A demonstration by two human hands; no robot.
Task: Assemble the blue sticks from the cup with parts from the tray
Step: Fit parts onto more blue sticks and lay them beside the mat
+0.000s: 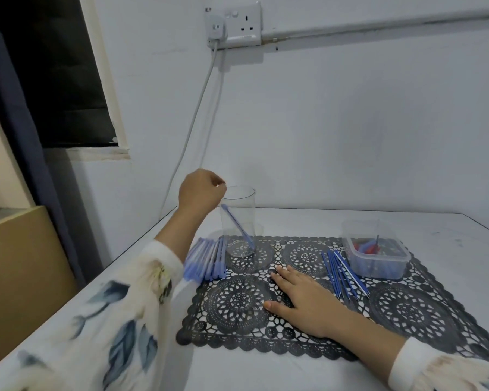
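1. Left hand (202, 190) is raised at the rim of the clear cup (239, 221), fingers curled into a loose fist; whether the fingertips pinch anything cannot be told.
2. One blue stick (237, 225) leans inside the cup, its top end just below the left hand, its lower end on the cup's base at the right side. Contact between hand and stick is not clear.
3. The cup stands upright at the far left corner of a black lace mat (294, 292) on the white worktop (350, 373).
4. Just left of the cup, under the left forearm, lies a row of assembled blue pieces with pale caps (206, 259), side by side at the mat's left edge.
5. Right hand (302, 301) lies flat, palm down, on the middle of the mat, fingers together and pointing toward the cup, thumb out; it holds nothing.
6. Thin blue rods (340, 275) lie loose on the mat just right of the right hand, between it and the tray.
7. The clear plastic tray (374, 249) sits at the mat's far right, well apart from the cup, holding small red and blue parts.
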